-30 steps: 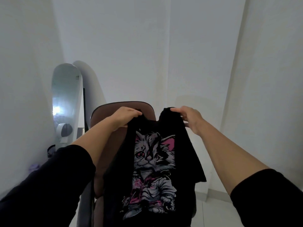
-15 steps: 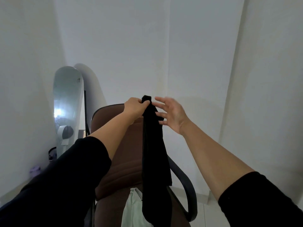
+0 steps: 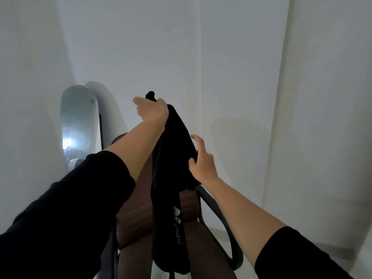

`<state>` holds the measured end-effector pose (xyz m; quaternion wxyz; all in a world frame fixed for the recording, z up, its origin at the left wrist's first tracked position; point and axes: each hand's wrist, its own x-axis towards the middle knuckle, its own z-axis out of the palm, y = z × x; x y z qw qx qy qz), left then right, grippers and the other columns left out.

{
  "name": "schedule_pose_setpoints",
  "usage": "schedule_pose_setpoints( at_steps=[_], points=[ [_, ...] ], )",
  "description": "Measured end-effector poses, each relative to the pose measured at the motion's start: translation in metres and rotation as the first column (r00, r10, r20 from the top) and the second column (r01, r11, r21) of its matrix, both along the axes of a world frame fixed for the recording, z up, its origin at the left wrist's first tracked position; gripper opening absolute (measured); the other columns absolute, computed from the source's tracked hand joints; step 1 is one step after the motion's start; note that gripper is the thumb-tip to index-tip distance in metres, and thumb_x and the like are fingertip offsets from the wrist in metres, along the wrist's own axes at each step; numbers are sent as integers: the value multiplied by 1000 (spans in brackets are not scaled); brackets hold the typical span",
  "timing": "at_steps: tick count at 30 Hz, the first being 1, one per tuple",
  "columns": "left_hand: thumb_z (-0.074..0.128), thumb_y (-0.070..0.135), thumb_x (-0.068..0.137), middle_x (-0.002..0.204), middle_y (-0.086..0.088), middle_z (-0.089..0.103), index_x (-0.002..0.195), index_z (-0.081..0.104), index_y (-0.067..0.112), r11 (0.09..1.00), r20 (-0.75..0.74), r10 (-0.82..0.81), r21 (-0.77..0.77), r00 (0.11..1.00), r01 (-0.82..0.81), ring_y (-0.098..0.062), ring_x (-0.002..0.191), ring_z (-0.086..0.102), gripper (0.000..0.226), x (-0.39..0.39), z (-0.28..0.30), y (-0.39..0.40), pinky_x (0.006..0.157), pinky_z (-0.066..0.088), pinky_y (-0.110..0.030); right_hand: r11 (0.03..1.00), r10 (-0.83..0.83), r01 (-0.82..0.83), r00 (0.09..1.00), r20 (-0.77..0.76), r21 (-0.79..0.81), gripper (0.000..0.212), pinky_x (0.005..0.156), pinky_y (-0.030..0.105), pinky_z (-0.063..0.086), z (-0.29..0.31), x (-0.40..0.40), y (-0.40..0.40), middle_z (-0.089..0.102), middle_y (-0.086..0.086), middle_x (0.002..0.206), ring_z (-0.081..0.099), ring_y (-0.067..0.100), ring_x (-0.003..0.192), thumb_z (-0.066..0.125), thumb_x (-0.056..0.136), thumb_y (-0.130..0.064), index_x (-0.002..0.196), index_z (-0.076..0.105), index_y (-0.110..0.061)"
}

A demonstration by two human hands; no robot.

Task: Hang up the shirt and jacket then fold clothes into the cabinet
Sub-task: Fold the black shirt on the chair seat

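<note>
Black shirt [image 3: 171,168] hanging bunched in mid-air over the brown chair [image 3: 138,224].
Left hand [image 3: 154,110] is gripping its top end, fingers curled round the fabric, holding it up high. Right hand [image 3: 201,160] is touching the shirt's right edge lower down, fingers spread. Mirror [image 3: 79,121] is leaning on the wall behind left.
</note>
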<state>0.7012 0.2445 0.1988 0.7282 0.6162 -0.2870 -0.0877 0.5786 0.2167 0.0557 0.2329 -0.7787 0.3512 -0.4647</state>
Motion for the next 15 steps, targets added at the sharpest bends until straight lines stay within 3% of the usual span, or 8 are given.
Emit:
schedule_pose_setpoints(
  at_steps=[1, 3, 5, 7, 10, 12, 15],
  points=[
    [44, 6, 89, 118, -6, 50, 130, 29, 20, 999, 43, 5, -37, 999, -3, -22, 81, 58, 46, 2, 0, 3, 58, 45, -26, 1000, -27, 27, 1000, 15, 4, 64, 55, 32, 46, 1, -2, -2, 49, 2, 64, 54, 23, 57, 43, 87, 1, 137, 27, -35],
    [36, -1, 87, 105, 0, 46, 139, 24, 39, 1000, 285, 7, 13, 958, -11, -14, 79, 53, 66, 13, -2, 12, 71, 42, -23, 996, -84, 82, 993, 88, 31, 58, 55, 30, 42, 10, -8, -7, 50, 4, 67, 55, 24, 59, 39, 87, 3, 133, 33, -32],
    [32, -1, 88, 103, -6, 46, 136, 44, 37, 980, 602, -76, 190, 795, -51, -21, 84, 54, 62, 35, -5, 17, 83, 40, -22, 989, -143, 134, 980, 138, 67, 55, 54, 26, 40, 23, -19, -15, 52, 8, 73, 55, 26, 63, 38, 87, 3, 130, 36, -31],
    [37, 2, 87, 103, -13, 56, 113, 68, 23, 923, 768, -222, 365, 601, -125, -31, 92, 58, 45, 62, -12, 18, 83, 41, -22, 983, -167, 156, 979, 121, 91, 51, 51, 20, 40, 39, -31, -24, 55, 11, 82, 52, 22, 64, 37, 88, 3, 126, 37, -31],
    [52, 35, 85, 99, -11, 58, 92, 75, 21, 803, 798, -416, 547, 436, -236, -27, 95, 57, 27, 86, -23, 30, 84, 42, -27, 976, -175, 166, 983, 51, 138, 45, 53, 18, 41, 55, -44, -35, 55, 11, 99, 52, 16, 68, 38, 89, 2, 121, 38, -30],
    [62, 62, 73, 92, -6, 49, 75, 67, 17, 728, 783, -494, 610, 378, -313, -22, 88, 52, 45, 91, -30, 36, 81, 43, -32, 968, -181, 173, 983, 27, 180, 43, 55, 21, 41, 61, -49, -40, 53, 12, 104, 52, 16, 71, 39, 88, 1, 120, 39, -28],
    [69, 64, 68, 93, -3, 42, 70, 61, 12, 756, 827, -427, 548, 365, -358, -24, 90, 52, 53, 83, -39, 37, 82, 44, -37, 960, -185, 174, 982, 30, 218, 41, 54, 23, 40, 66, -50, -42, 53, 13, 107, 51, 17, 70, 42, 86, -1, 119, 42, -25]
  ],
)
